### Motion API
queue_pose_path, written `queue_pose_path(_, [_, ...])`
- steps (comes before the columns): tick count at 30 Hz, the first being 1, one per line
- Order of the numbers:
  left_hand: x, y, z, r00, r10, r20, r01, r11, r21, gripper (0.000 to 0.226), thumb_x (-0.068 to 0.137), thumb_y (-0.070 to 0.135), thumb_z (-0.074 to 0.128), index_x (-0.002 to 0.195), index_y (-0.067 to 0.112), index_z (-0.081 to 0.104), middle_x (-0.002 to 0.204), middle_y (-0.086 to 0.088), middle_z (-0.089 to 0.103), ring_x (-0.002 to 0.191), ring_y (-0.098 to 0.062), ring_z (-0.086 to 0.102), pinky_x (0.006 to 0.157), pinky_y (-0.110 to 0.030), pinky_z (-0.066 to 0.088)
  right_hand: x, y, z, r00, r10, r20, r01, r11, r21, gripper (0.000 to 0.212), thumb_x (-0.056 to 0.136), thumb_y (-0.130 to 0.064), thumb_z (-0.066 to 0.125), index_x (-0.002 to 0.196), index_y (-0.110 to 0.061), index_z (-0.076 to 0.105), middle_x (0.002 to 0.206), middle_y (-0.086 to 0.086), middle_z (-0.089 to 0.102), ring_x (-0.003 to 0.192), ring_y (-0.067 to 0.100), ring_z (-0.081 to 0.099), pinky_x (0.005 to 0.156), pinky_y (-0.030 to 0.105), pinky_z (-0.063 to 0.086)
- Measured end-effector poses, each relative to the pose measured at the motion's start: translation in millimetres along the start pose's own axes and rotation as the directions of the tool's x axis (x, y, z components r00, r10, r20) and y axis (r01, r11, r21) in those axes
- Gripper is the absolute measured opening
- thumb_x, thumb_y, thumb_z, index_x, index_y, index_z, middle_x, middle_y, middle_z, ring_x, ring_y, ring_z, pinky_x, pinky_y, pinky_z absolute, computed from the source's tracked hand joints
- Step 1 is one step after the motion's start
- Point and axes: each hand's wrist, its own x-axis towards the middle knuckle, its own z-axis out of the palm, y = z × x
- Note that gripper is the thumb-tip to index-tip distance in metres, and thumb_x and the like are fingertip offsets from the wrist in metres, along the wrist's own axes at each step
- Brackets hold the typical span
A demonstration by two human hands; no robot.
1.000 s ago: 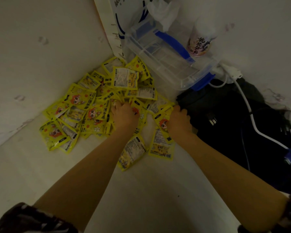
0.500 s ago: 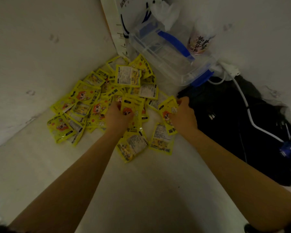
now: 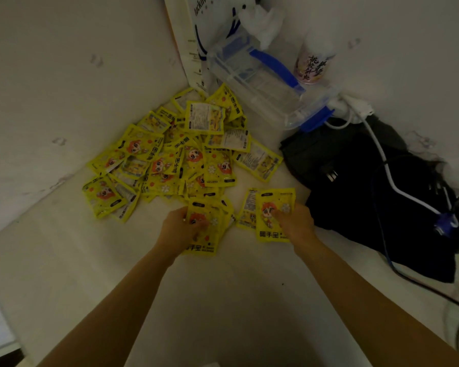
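Several yellow sachets with a red cartoon figure lie in a heap [image 3: 175,160] in the corner of a white floor. My left hand [image 3: 179,230] grips a small stack of these sachets [image 3: 203,234] at the heap's near edge. My right hand [image 3: 294,223] pinches another yellow sachet [image 3: 272,215] to the right, thumb on its printed face. One more sachet [image 3: 247,210] lies partly under it.
A clear plastic box [image 3: 265,88] with blue handle and clasps leans in the corner beside a white paper bag [image 3: 194,38] and a pink-labelled can [image 3: 313,64]. A black bag [image 3: 376,192] with white and dark cables lies at the right. Walls close in on the left and behind.
Both hands have pulled back from the heap toward me, each bringing yellow sachets along. The right hand's sachet is now flat and facing up.
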Motion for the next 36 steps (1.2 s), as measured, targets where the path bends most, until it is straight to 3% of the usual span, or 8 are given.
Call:
queue_pose_path(5, [17,-7,8,0.989,0.123,-0.086,-0.088,0.939,0.334,0.026,0.079,0.029,0.073,0.093,0.008,0.069,0.097,-0.011,0.061,0.084,-0.028,0.061,0.076,-0.037,0.052,6,-1,9,0.999,-0.039,0.003,0.039,0.999,-0.02,0.019,0.088,-0.018,0.064,0.102,-0.005,0.068,0.103,0.013,0.069,0.092,0.028,0.065,0.068,0.027,0.043])
queue_pose_path(13, [14,-5,26,0.988,0.111,-0.107,-0.054,0.898,0.436,0.036,0.083,0.031,0.067,0.1,0.001,0.055,0.105,-0.02,0.055,0.1,-0.038,0.05,0.077,-0.037,0.035,29,4,39,0.997,-0.07,0.017,0.071,0.992,-0.103,0.034,0.073,-0.043,0.067,0.096,-0.017,0.065,0.101,0.01,0.067,0.094,0.029,0.063,0.082,0.039,0.053])
queue_pose_path(16, [9,0,29,0.991,0.069,-0.118,-0.009,0.892,0.451,0.041,0.085,0.034,0.064,0.109,0.003,0.054,0.11,-0.017,0.054,0.108,-0.037,0.047,0.085,-0.041,0.038,38,10,50,0.997,-0.07,0.032,0.074,0.989,-0.131,0.035,0.07,-0.044,0.062,0.095,-0.021,0.066,0.102,0.007,0.069,0.099,0.033,0.062,0.087,0.045,0.052])
queue_pose_path(21, [-2,2,34,0.994,-0.002,-0.113,0.046,0.919,0.391,0.029,0.087,0.033,0.061,0.102,0.011,0.048,0.094,-0.007,0.051,0.109,-0.032,0.041,0.09,-0.043,0.038,21,-6,49,0.997,-0.063,0.036,0.067,0.993,-0.099,0.026,0.084,-0.022,0.063,0.104,-0.006,0.061,0.112,0.017,0.061,0.096,0.031,0.06,0.072,0.026,0.041])
queue_pose_path(24, [-9,-1,34,0.992,0.011,-0.126,0.033,0.94,0.339,0.026,0.085,0.032,0.063,0.089,0.013,0.045,0.084,-0.003,0.05,0.098,-0.03,0.047,0.083,-0.043,0.041,17,-4,49,0.997,-0.07,0.04,0.073,0.994,-0.086,0.029,0.084,-0.025,0.065,0.104,-0.005,0.06,0.114,0.02,0.059,0.093,0.03,0.06,0.066,0.02,0.035])
queue_pose_path(27, [-15,-8,32,0.985,0.035,-0.169,0.002,0.977,0.214,0.032,0.081,0.029,0.07,0.082,0.006,0.048,0.074,-0.01,0.054,0.075,-0.031,0.055,0.063,-0.042,0.046,15,-1,45,0.992,-0.117,0.04,0.12,0.991,-0.061,0.029,0.083,-0.026,0.066,0.104,-0.007,0.062,0.11,0.015,0.063,0.1,0.031,0.059,0.071,0.024,0.043])
queue_pose_path(30, [-20,-16,27,0.979,0.002,-0.204,0.012,0.997,0.07,0.03,0.079,0.025,0.073,0.09,0.004,0.053,0.086,-0.016,0.064,0.072,-0.032,0.064,0.064,-0.048,0.054,11,0,37,0.991,-0.121,0.056,0.121,0.993,0.004,0.028,0.083,-0.022,0.068,0.106,-0.007,0.064,0.107,0.011,0.068,0.098,0.028,0.063,0.077,0.029,0.048])
queue_pose_path(36, [-43,-26,30,0.985,-0.033,-0.17,-0.007,0.973,-0.232,0.015,0.083,0.011,0.07,0.088,0.018,0.057,0.081,-0.001,0.066,0.051,-0.011,0.06,0.049,-0.025,0.05,0,7,22,0.991,-0.12,0.058,0.11,0.983,0.148,0.03,0.083,-0.017,0.068,0.111,-0.013,0.06,0.111,0.009,0.067,0.101,0.027,0.064,0.09,0.045,0.053])
